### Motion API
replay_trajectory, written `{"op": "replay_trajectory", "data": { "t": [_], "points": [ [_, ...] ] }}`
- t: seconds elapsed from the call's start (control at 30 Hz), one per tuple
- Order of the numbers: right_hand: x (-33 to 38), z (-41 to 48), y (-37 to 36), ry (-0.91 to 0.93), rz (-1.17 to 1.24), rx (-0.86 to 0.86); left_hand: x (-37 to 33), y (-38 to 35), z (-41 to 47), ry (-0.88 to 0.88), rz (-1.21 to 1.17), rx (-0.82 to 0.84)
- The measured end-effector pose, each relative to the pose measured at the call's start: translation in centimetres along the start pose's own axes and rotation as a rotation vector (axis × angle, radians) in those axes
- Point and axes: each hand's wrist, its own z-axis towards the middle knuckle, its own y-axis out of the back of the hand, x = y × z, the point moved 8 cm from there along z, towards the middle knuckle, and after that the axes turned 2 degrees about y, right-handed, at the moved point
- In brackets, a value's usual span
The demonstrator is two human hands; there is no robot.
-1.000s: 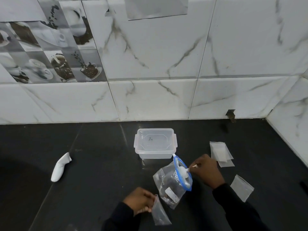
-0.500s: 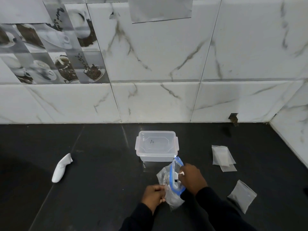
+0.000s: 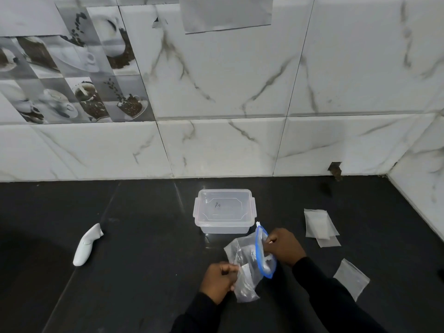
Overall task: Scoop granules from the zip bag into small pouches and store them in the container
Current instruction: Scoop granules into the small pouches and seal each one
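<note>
While my left grip (image 3: 219,278) pinches the zip bag (image 3: 245,263) near the container (image 3: 224,228), my right grip (image 3: 284,246) clamps a white scoop (image 3: 271,242) at its blue mouth.

Dim, soft light; wide-angle bending at edges.

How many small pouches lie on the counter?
3. A pile right of the container shows two overlapping; one pouch lies alone nearer the camera. The pile may hide more; the left hand may hold another against the zip bag.
</note>
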Motion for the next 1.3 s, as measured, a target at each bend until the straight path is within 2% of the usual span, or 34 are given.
{"op": "replay_trajectory", "data": {
  "t": [0.2, 0.4, 0.5, 0.67, 0.83, 1.03, 1.2, 1.3],
  "points": [
    [0.7, -0.3, 2.4, 0.016, 0.004, -0.104, 0.6, 1.1, -1.0, 0.036, 0.040, -0.041],
    [-1.5, -2.2, 3.9, -0.066, 0.135, -0.135, -1.2, 3.1, -2.8, -0.048, 0.136, -0.117],
    [-1.2, -3.8, 5.8, -0.061, 0.266, -0.190, -3.6, 4.4, -4.1, -0.168, 0.243, -0.193],
    [4.2, -7.2, 9.0, 0.132, 0.494, -0.198, -10.1, 3.8, -5.8, -0.333, 0.465, -0.247],
    [10.0, -10.7, 9.9, 0.336, 0.546, -0.262, -14.7, 2.2, -6.0, -0.337, 0.545, -0.189],
    [11.0, -13.1, 6.6, 0.607, 0.235, -0.536, -16.0, 1.6, -6.1, -0.305, 0.587, -0.211],
    [10.8, -14.4, 3.6, 0.810, -0.056, -0.639, -14.9, 1.7, -5.8, -0.263, 0.565, -0.189],
    [10.2, -15.0, 2.3, 0.849, -0.175, -0.712, -14.5, 1.5, -5.6, -0.234, 0.548, -0.167]
  ]
}}
